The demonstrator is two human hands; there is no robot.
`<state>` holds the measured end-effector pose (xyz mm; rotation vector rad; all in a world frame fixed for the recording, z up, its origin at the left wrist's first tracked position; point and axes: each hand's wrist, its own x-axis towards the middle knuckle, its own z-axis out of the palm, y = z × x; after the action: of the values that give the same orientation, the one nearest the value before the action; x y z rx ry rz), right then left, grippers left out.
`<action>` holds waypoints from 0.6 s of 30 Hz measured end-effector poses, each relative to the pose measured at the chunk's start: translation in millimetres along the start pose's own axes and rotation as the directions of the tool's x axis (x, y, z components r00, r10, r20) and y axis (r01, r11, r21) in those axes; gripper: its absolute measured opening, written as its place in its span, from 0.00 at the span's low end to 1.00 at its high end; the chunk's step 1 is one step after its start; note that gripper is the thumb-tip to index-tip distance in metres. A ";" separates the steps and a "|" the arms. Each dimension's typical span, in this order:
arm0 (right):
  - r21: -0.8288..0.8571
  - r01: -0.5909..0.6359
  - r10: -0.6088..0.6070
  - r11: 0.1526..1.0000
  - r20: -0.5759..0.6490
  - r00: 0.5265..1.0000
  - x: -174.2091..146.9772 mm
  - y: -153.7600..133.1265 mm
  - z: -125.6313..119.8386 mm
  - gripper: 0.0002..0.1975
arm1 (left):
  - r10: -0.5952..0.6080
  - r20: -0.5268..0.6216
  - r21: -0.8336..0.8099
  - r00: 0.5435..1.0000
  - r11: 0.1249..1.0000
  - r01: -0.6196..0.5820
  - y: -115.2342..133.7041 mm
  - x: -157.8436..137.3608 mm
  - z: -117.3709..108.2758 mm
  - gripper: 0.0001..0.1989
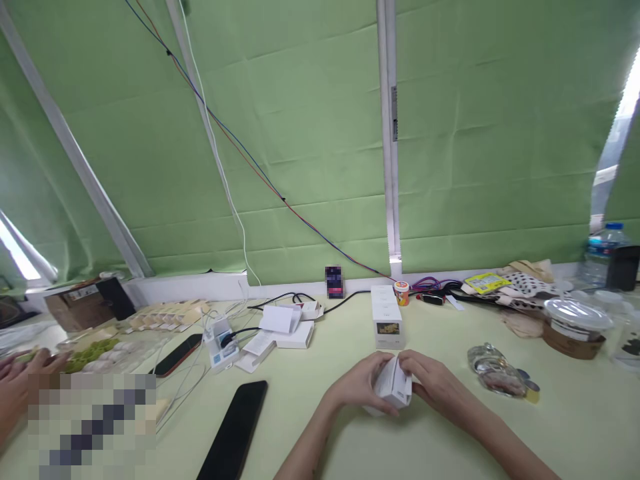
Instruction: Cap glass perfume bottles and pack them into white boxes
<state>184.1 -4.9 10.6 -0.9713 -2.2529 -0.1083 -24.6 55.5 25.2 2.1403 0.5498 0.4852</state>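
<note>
L hand (357, 389) clamped round white box (390, 387), lower ctr; R hand (431, 381) pinching its edge; prob. open/close step; next needs steady L hold.

Left hand: a bare, five-fingered human hand (354, 387) with a slim, rounded thumb
Left wrist: a bare, slender joint (331, 400), smooth in outline and narrower than the hand
Left forearm: a bare, slim, tapering limb (311, 437), gently widening from the wrist toward the elbow
Marks: tiny dark specks on the left forearm near the lower edge of the view, too small to identify
Right hand: a bare human hand (433, 381) with slender fingers and softly rounded knuckles
Right forearm: a bare, smooth, slim limb (493, 433), broader away from the hand
Fingernails: too small to make out
Upper arms: beyond the view
</note>
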 end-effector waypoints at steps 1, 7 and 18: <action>0.008 -0.010 0.010 1.000 0.004 1.000 -0.4 -1.0 -0.9 0.11 | -0.009 -0.020 0.007 1.000 1.000 0.009 -1.7 0.8 0.9 0.45; -0.043 -0.026 0.030 0.999 0.095 0.995 -7.0 -8.4 -16.1 0.24 | -0.035 -0.137 0.037 0.990 0.999 0.040 -6.9 1.0 2.2 0.43; 0.487 -0.477 0.496 0.731 0.101 0.862 -13.2 -1.9 9.2 0.17 | -0.037 -0.255 0.140 0.966 0.987 0.075 -1.8 0.0 3.9 0.44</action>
<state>184.3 -11.4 -4.2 -1.2084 -1.7697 0.6584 -23.0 54.0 21.6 2.2111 0.8091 0.7095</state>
